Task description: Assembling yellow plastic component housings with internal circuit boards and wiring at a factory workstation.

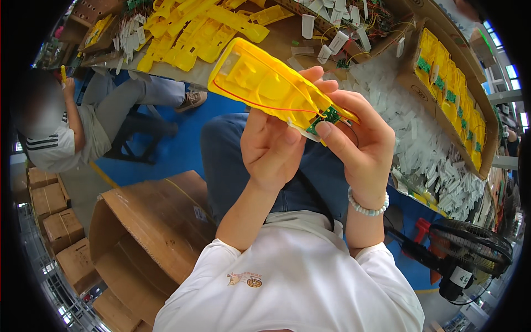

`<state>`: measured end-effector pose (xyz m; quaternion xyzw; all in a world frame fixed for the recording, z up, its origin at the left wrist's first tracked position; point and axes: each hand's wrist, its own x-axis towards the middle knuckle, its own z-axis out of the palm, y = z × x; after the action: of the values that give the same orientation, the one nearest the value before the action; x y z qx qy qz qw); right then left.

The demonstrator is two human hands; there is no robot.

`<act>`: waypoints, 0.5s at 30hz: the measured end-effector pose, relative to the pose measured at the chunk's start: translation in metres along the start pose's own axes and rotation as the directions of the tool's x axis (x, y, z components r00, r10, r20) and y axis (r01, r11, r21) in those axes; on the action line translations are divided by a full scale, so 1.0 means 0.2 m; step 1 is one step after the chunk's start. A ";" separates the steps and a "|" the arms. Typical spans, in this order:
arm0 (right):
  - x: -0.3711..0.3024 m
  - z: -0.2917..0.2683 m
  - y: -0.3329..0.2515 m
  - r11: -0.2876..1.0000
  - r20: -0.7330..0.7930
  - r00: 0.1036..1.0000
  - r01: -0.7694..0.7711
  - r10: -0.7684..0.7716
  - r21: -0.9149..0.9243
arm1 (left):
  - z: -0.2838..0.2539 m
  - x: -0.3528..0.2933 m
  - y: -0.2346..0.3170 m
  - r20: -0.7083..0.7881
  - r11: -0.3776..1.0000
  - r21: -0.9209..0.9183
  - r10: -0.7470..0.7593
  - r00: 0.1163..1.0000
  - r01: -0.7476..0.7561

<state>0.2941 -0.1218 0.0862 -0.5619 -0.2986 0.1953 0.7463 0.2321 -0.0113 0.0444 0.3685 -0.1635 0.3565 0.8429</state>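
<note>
Both my hands hold up a long yellow plastic housing half point(265, 83), its hollow inside facing me. A red wire point(243, 99) runs along the inner edge of it toward a small green circuit board point(331, 116) at the narrow end. My left hand point(272, 145) supports the housing from below, fingers partly behind it. My right hand point(359, 133) grips the narrow end, with the thumb pressed on the circuit board and fingers behind the shell. A white piece shows under the board's edge, partly hidden by my fingers.
Yellow housing halves point(193, 41) lie on the bench beyond my hands. Many white plastic pieces point(398, 105) are heaped at right, beside a cardboard box point(423, 91) of yellow housings with boards. An open carton point(149, 221) stands at lower left, a black fan point(470, 243) at lower right. Another person point(72, 122) sits at left.
</note>
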 end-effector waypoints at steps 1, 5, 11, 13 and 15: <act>-0.01 -0.01 0.01 1.000 0.017 1.000 0.025 -0.024 -0.012 | 0.00 -0.01 0.01 0.036 0.999 0.048 0.016 0.999 -0.017; -0.01 -0.02 0.03 0.984 0.079 0.981 0.176 -0.175 -0.018 | 0.03 -0.02 0.03 0.063 0.977 0.202 0.057 0.996 -0.069; -0.01 -0.02 0.03 0.946 0.143 0.937 0.323 -0.317 -0.016 | 0.06 -0.01 0.08 0.157 0.972 0.221 0.042 0.987 -0.076; -0.02 -0.03 0.04 0.944 0.162 0.932 0.331 -0.326 -0.004 | 0.06 -0.01 0.08 0.244 0.980 0.174 0.048 0.969 -0.092; -0.01 -0.03 0.05 0.938 0.180 0.922 0.347 -0.342 0.007 | 0.06 -0.02 0.09 0.209 0.978 0.194 0.036 0.977 -0.077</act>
<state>0.2972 -0.1251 0.0740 -0.4901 -0.4609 0.1070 0.7321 0.2162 -0.0143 0.0595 0.4815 -0.2230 0.3553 0.7696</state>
